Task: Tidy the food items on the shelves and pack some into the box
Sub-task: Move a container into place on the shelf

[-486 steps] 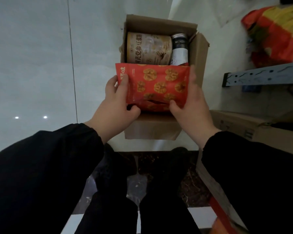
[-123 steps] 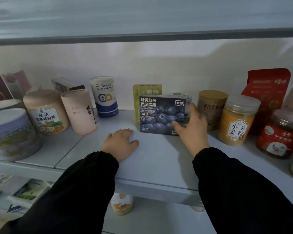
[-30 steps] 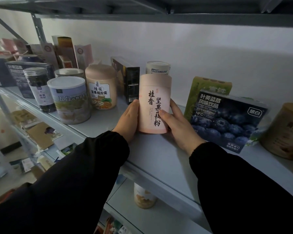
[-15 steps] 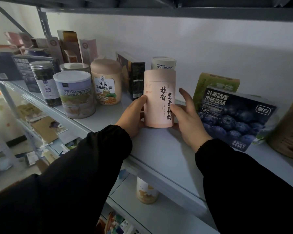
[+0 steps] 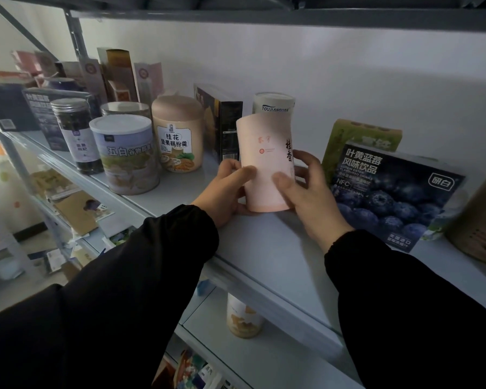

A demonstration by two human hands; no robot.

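In the head view much is lost to dim light and the frame's edges. A brown canister (image 5: 480,220) at the right edge is cut off, and the cartons at the upper left are too blurred for their print to be read. A small canister (image 5: 243,318) on the lower shelf shows only from the middle down, its top hidden by the shelf (image 5: 264,248) above it. At the centre of the frame is the pink canister (image 5: 264,164), leaning slightly. Whether its base rests on the shelf or sits just off it cannot be told. The left hand (image 5: 225,189) has its grip closed around the canister's left side, thumb across the front, the other fingers hidden behind. The right hand (image 5: 306,192) grips the right side the same way — thumb in front, fingers curled round the back. A white tube (image 5: 272,103) stands just behind, mostly covered. A blueberry box (image 5: 390,197) leans at the right, in front of a green box (image 5: 359,136). To the left are a dark box (image 5: 222,122), a beige canister (image 5: 178,136), a grain tin (image 5: 124,155) and a dark jar (image 5: 76,130). The shelf is pale grey metal against a white wall (image 5: 348,80) — another grey shelf board (image 5: 264,12) runs along the top.
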